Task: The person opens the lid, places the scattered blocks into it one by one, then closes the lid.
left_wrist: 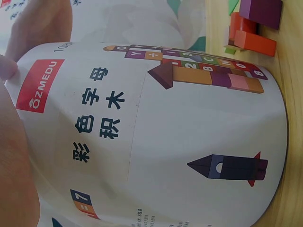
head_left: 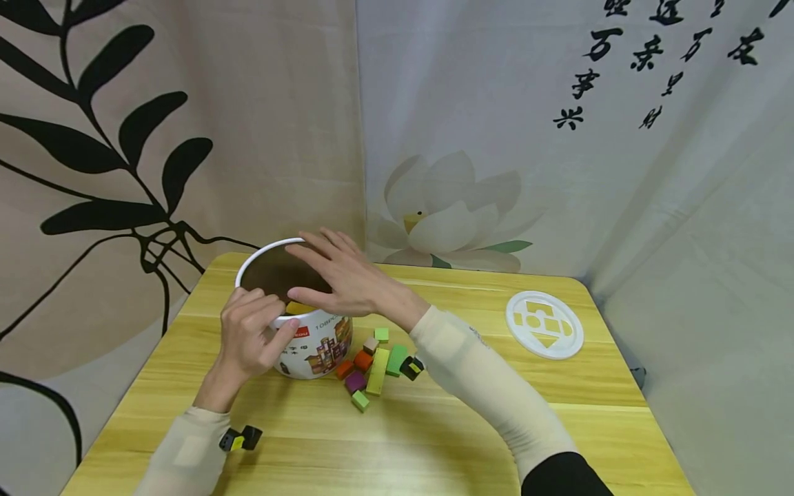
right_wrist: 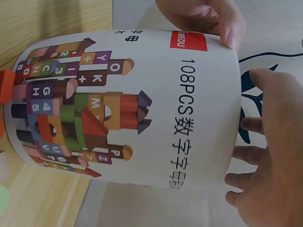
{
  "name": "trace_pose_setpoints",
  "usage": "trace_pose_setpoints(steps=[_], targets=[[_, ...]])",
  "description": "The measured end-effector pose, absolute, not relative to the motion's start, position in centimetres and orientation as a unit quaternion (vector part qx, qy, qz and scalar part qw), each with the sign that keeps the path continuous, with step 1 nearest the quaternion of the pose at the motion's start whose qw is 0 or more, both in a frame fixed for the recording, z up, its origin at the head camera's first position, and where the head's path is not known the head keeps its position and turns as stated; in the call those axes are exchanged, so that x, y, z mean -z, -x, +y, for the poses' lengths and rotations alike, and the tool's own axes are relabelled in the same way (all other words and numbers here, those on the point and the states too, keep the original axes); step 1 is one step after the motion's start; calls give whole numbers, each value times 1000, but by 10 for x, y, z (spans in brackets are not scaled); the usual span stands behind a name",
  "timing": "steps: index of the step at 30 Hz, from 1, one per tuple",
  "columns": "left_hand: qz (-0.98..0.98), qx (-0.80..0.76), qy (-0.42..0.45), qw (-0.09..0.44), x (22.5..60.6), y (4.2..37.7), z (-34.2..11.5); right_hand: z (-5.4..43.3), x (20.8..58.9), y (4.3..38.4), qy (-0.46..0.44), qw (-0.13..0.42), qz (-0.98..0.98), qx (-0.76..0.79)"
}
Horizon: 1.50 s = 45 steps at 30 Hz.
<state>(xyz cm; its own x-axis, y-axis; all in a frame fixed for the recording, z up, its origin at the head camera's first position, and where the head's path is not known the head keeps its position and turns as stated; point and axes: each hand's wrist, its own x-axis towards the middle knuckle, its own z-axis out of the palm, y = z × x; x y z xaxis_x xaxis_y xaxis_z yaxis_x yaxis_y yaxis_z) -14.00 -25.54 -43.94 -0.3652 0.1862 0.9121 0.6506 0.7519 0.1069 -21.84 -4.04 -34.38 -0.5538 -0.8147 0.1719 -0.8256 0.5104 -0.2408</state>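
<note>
A white round bucket (head_left: 313,351) with printed block pictures stands upright on the table. At its near left rim my left hand (head_left: 251,331) grips the edge, fingers over the top and thumb on the outer wall. My right hand (head_left: 350,279) is over the bucket's mouth, its fingers extended and apart, holding nothing that shows. A yellow-orange block (head_left: 300,308) is visible inside just under the rim; the rest of the inside is mostly hidden. Beside the bucket lie a long yellow block (head_left: 377,372), a green block (head_left: 397,358), a purple block (head_left: 355,382) and several smaller ones.
A white round lid (head_left: 567,344) with shaped cutouts lies flat at the right rear of the wooden table (head_left: 446,441). Behind the table hang printed curtains (head_left: 471,103), close to its back edge. The loose blocks lie below my right forearm.
</note>
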Motion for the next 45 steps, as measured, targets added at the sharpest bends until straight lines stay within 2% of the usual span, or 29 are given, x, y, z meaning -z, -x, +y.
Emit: trace_pose_setpoints(steps=[13, 25, 30, 45], targets=[[-800, 234, 262, 486, 439, 138, -256, 13, 355, 205, -481, 62, -857, -175], [-796, 243, 262, 489, 441, 139, -255, 70, 388, 187, -483, 79, -849, -199], [-797, 242, 260, 488, 442, 139, -255, 88, 409, 180, -492, 63, -844, -202], [-795, 235, 261, 495, 441, 140, -255, 112, 478, 170, -494, -36, -853, -164]])
